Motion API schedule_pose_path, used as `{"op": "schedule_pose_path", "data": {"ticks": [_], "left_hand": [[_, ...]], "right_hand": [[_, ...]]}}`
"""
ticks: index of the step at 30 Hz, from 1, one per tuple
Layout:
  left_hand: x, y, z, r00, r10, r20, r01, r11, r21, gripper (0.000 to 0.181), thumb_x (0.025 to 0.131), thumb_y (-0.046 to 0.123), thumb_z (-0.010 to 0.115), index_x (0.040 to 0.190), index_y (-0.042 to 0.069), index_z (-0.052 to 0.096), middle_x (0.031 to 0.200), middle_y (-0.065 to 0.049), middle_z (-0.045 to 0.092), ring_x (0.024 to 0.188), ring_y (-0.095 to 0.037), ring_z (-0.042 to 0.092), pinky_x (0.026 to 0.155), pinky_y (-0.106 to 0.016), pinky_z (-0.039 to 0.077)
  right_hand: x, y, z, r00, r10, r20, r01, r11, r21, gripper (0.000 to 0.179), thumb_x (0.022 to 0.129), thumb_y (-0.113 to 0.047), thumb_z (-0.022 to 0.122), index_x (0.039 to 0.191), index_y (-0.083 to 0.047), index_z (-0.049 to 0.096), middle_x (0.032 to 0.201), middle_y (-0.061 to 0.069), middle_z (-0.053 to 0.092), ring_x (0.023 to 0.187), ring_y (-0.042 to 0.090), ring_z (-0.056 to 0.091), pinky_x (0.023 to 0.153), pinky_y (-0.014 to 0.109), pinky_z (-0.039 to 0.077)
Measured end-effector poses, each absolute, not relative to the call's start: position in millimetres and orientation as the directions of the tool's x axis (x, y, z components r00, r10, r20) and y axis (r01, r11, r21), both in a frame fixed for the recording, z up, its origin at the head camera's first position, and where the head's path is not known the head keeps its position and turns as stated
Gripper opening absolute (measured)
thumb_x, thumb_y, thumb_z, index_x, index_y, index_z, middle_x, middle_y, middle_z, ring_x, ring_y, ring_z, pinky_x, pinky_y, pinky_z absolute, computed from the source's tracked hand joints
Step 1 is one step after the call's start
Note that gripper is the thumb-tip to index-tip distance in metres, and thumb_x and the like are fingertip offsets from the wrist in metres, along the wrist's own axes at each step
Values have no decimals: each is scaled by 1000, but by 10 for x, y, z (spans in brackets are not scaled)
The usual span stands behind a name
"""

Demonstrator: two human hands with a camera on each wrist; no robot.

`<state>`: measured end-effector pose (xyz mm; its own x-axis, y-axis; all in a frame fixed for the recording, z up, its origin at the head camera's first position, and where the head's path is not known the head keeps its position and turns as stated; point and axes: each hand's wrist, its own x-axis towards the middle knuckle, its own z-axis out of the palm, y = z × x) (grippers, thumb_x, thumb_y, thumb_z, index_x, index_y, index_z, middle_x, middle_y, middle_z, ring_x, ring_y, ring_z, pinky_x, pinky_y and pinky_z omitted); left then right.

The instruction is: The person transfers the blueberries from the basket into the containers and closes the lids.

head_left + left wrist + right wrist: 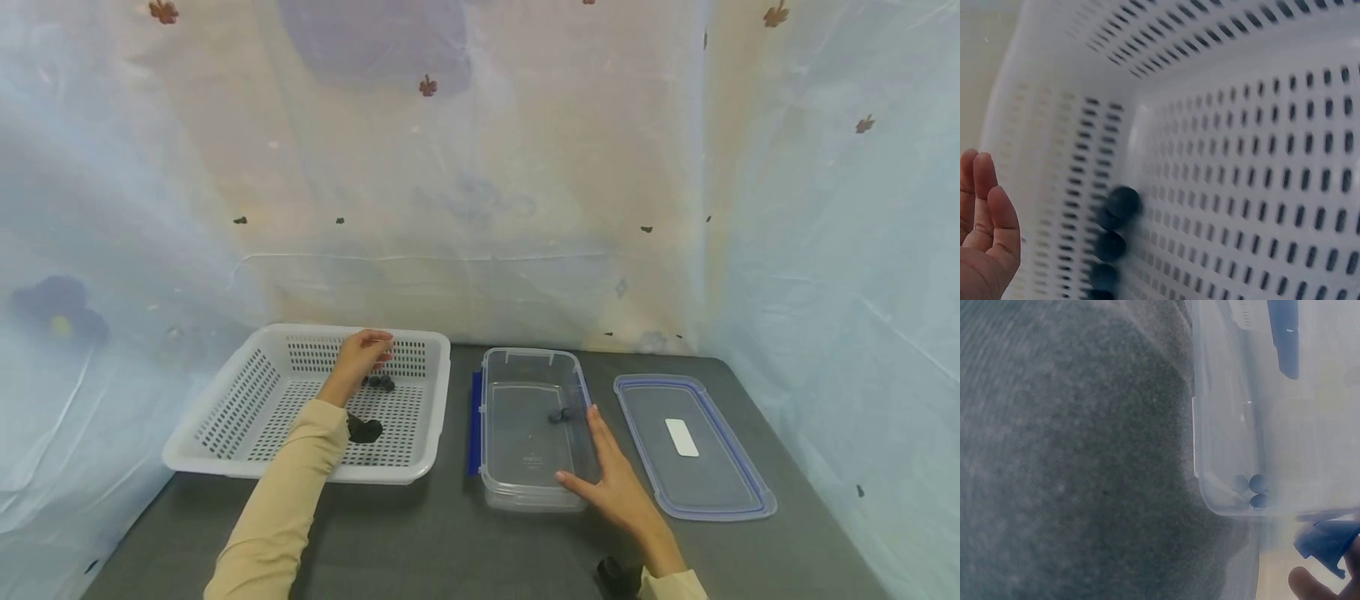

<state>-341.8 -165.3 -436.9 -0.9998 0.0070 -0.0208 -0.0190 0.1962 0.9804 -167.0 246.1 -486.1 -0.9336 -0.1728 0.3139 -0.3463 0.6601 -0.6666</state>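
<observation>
My left hand [358,358] is over the far right part of a white slotted basket [442,400]. Its fingers [1004,219] are loosely bent, with nothing visible between them in the left wrist view. Close below sit several dark blueberries [381,382], lined up along the basket's end wall in the left wrist view. My right hand [618,483] touches the right side of a clear plastic container [525,450], thumb at the near corner and fingers stretched along the side, by a blue latch [1329,544]. Blueberries [1259,483] lie inside the container against its right wall.
A clear lid [720,467] with a blue seal and white label lies flat right of the container. Another blue latch [476,423] hangs on the container's left side. A grey cloth [465,550] covers the table; patterned sheeting [480,167] hangs behind and at both sides.
</observation>
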Motion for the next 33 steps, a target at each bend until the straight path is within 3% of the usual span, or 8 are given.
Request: {"op": "schedule_pose_path", "data": {"ticks": [10,17,26,29,33], "left_hand": [[-3409,-1757,-4594,-994,38,-106,-84,368,926,33,97,8,57,125,-8,56,106,-22,60,89,-29,58,73,-36,49],[-3456,-1806,-4742,-989,9,-145,-123,471,874,29,90,5,65,117,-5,62,102,-16,62,82,-21,62,70,-32,52],[-3493,-1817,-4788,-980,54,-189,-125,570,812,32,86,4,68,116,-4,63,63,-6,54,44,-11,41,44,-24,36],[-3487,-1797,-4777,-983,53,-177,-111,598,794,33,84,4,70,116,-3,65,65,-6,54,43,-10,40,43,-24,36],[-3472,-1777,-4768,-987,59,-149,-71,670,739,32,81,4,72,112,-1,67,85,-14,62,58,-16,52,50,-27,44]], "right_hand": [[-1680,2466,-4871,-933,-172,318,-348,664,-662,105,79,-39,78,154,-2,15,158,18,15,141,40,20,106,63,22],[-1674,2465,-4880,-932,-171,320,-349,662,-664,105,79,-39,78,154,-2,16,158,18,16,140,41,20,105,63,23],[-1676,2461,-4884,-934,-167,316,-343,667,-662,105,79,-40,78,155,-3,15,159,17,15,140,41,21,105,64,23],[-1678,2466,-4887,-934,-166,317,-343,668,-661,105,78,-39,78,155,-3,16,159,16,15,140,41,21,105,64,23],[-1679,2466,-4893,-933,-166,320,-345,666,-661,105,78,-39,78,154,-3,16,159,17,15,140,41,21,105,64,23]]}}
